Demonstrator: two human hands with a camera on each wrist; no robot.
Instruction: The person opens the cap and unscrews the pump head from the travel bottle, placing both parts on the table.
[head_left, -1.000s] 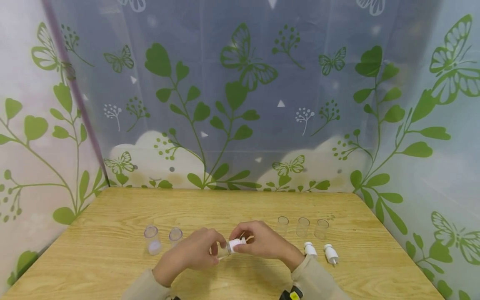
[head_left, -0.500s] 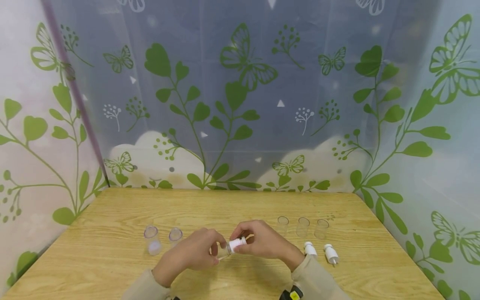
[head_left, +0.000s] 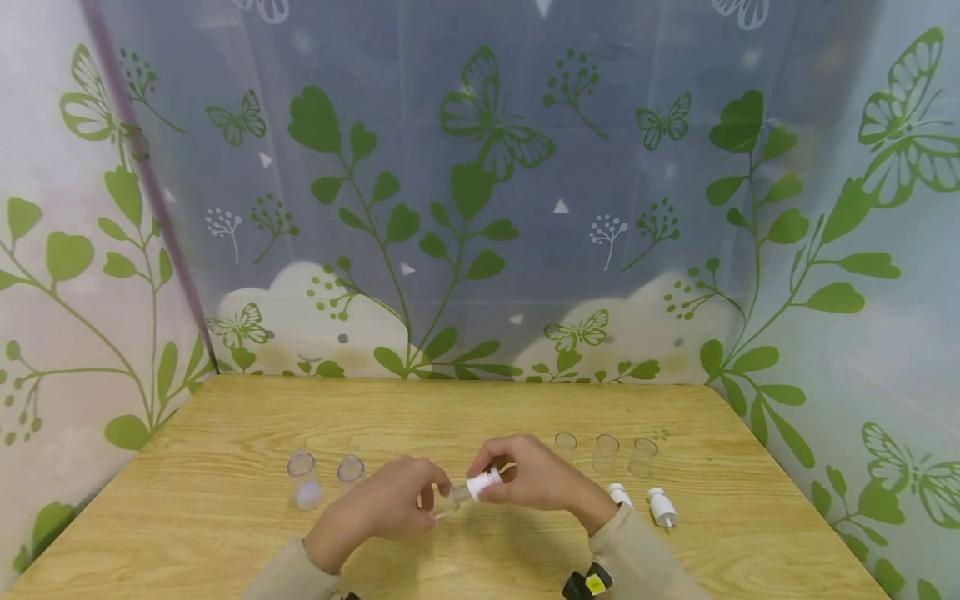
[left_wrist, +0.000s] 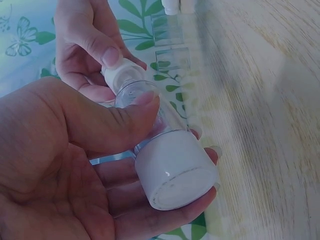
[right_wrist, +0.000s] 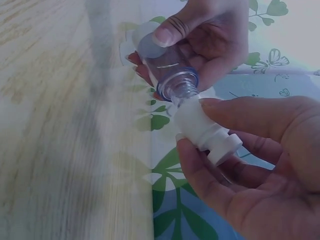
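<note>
Over the middle of the table, my left hand (head_left: 397,498) grips a clear bottle (right_wrist: 172,67) with a white base (left_wrist: 175,170). Its thumb presses the clear wall. My right hand (head_left: 528,475) pinches a white pump top (right_wrist: 197,122) between thumb and fingers, right at the bottle's mouth. The ridged neck shows between the pump top and the bottle's shoulder in the right wrist view. Both pieces lie tilted along one line. The right-hand fingers hide part of the pump top in the head view.
Two clear bottles with purple rims, one at the far left (head_left: 303,479) and one beside the left hand (head_left: 351,469), stand on the wooden table (head_left: 450,408). Right of the hands are three clear caps (head_left: 606,454) in a row and two white pump tops (head_left: 662,507).
My right hand has shifted slightly right and up with the pump top, and more of the clear part between it and my left hand shows. The left hand has stayed still.
</note>
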